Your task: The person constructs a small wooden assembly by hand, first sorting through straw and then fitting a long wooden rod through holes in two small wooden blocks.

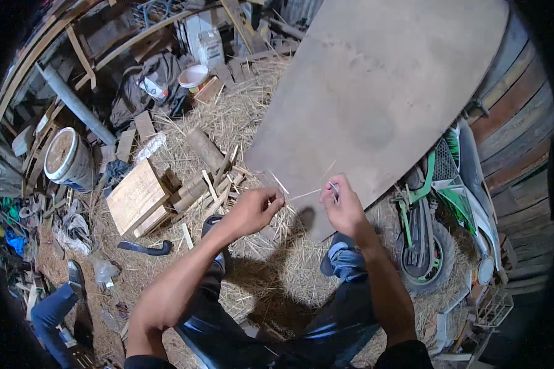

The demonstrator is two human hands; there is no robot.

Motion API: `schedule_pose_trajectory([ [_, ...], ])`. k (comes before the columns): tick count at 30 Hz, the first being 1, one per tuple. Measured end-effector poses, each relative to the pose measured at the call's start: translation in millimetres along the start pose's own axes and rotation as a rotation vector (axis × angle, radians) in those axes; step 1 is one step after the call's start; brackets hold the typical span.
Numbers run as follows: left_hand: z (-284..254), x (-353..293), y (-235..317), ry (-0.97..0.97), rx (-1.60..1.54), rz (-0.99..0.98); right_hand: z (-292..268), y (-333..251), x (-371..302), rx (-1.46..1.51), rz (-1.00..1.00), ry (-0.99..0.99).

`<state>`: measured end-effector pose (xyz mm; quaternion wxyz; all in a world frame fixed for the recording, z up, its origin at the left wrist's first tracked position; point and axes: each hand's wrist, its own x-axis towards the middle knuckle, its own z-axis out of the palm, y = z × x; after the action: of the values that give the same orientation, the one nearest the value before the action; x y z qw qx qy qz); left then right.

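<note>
My left hand (pixel 256 208) is closed in a pinch on a thin pale strip, like a straw or a sliver of wood. The strip (pixel 304 195) stretches across the gap toward my other hand. A small, slim grey object (pixel 333 189), perhaps metal, shows between the thumb and fingers of my right hand (pixel 345 208), which is closed round it. Its kind is not clear. Both hands are in the air over the straw-covered floor, in front of a large brown board (pixel 375 92). A dark-bladed knife (pixel 143 248) lies on the ground to the left.
A pale wooden block (pixel 138 200) stands beside split wood pieces (pixel 212 184). Farther left is a white bucket (pixel 68 157). A green and white motorbike (pixel 425 246) stands at the right, near a plank wall (pixel 517 135). Another person's leg (pixel 52 313) shows at lower left.
</note>
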<state>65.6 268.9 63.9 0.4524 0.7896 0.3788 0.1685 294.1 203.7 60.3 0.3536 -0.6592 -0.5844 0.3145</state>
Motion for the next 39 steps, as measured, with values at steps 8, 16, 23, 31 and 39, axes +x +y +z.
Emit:
schedule_pose_trajectory([
  [8,25.6,18.8,2.3,0.042,-0.137,-0.042,-14.4,2.0,-16.8,0.22,0.044,0.024],
  [16,37.7,24.2,20.2,0.049,-0.205,0.014,-29.9,7.5,-34.6,-0.053,-0.101,0.125],
  [23,52.5,-16.2,30.8,0.329,-0.074,0.117,-6.8,-17.7,-41.2,0.314,-0.103,-0.014],
  [31,67.9,-111.5,83.7,0.457,0.101,0.108,-0.1,-48.4,-101.2,0.776,0.008,-0.325],
  [39,106.1,-166.2,100.5,0.615,0.079,0.226,-12.8,-60.5,-161.4,0.774,-0.011,-0.346],
])
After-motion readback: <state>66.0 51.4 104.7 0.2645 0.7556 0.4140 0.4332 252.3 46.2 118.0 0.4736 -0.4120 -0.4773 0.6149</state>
